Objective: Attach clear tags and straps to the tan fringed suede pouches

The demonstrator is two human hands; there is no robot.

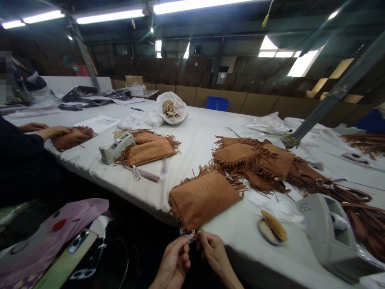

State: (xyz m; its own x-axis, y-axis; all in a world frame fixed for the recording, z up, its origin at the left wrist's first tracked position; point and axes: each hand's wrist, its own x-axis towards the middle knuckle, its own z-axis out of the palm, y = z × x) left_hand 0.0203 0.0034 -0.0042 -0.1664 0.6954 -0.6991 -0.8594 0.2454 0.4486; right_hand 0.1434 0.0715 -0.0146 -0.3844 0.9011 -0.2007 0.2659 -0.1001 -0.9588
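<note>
The left hand (173, 259) pinches clear plastic film (190, 237) at the zipper pull (193, 231); the right hand (214, 251) curls beside it, though whether its fingertips grip anything, I cannot tell. The fringed brown pouch (206, 198) lies at the near edge of the white-covered table (197, 138), so a hard tug could drag it off, and loose fringe could catch in the film. Handwritten marks on the grey tape dispenser (323, 237) are unclear; print on the white sheet (104, 121) is too small to read.

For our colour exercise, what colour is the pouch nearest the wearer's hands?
The pouch is plain tan brown, best seen in the head view.
</note>
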